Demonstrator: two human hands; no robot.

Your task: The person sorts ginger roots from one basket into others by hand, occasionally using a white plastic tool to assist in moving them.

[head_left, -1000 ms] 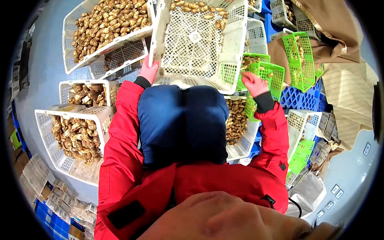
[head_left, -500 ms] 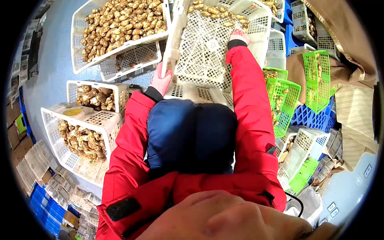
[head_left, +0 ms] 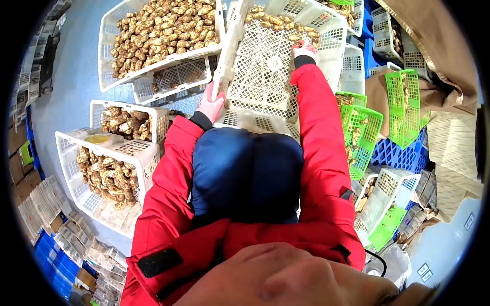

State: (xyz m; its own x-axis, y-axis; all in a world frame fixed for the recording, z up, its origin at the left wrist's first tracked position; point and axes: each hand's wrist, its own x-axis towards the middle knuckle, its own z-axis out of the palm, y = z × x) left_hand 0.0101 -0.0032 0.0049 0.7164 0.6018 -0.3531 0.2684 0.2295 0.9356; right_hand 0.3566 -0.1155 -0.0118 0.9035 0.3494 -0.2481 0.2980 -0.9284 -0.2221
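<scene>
A large white crate (head_left: 263, 66) lies in front of my knees, with a row of brown-and-cream knobbly pieces (head_left: 275, 21) along its far side. My left hand (head_left: 210, 104), in a pink glove, is closed on the crate's near left rim. Inside the crate, at the right end of the row, my right hand (head_left: 305, 51) has its gloved fingers bent together beside the pieces. What the right fingers hold, if anything, is too small to make out.
A white crate heaped with pieces (head_left: 166, 38) stands at the upper left. Two more filled crates (head_left: 109, 176) are at the left. Green baskets (head_left: 363, 135) and a blue pallet (head_left: 395, 153) lie to the right, near brown cloth (head_left: 434, 92).
My right hand has moved from above the green baskets into the white crate, reaching the row of pieces. My left hand has stayed on the rim. The view has shifted slightly.
</scene>
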